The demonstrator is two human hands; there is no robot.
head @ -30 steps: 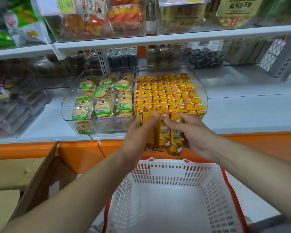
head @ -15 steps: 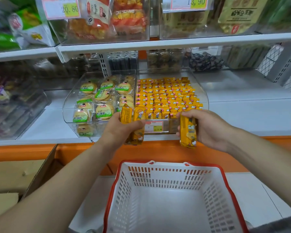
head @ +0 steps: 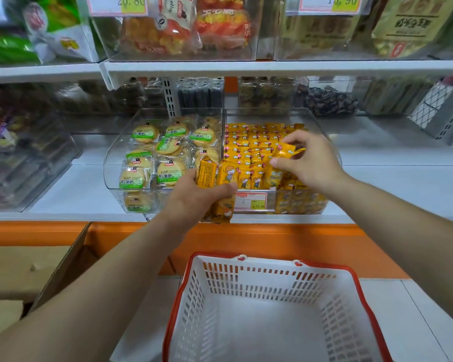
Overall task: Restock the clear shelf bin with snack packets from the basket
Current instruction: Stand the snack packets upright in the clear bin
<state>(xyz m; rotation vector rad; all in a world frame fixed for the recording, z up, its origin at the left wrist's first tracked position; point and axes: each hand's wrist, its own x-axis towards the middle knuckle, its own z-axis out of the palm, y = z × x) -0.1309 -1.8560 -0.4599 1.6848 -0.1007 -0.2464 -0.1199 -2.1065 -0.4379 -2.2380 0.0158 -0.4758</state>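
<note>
A clear shelf bin [head: 322,124] on the middle shelf is packed with rows of small yellow snack packets [head: 249,147]. My left hand [head: 194,197] grips a bundle of yellow packets [head: 217,176] at the bin's front left corner, in front of its wall. My right hand [head: 309,160] is over the bin's right side and pinches yellow packets [head: 285,150] just above the rows. Below me stands a white basket with a red rim [head: 277,262]; I see no packets inside it.
A second clear bin [head: 110,165] with round green-labelled biscuits sits to the left of the yellow one. A price tag [head: 251,201] hangs on the yellow bin's front. An upper shelf [head: 272,66] carries more bins. A cardboard box [head: 37,270] stands at lower left.
The bundle held by both hands was split. My right hand moved up and into the bin with its share. My left hand stayed at the bin's front left corner with the rest.
</note>
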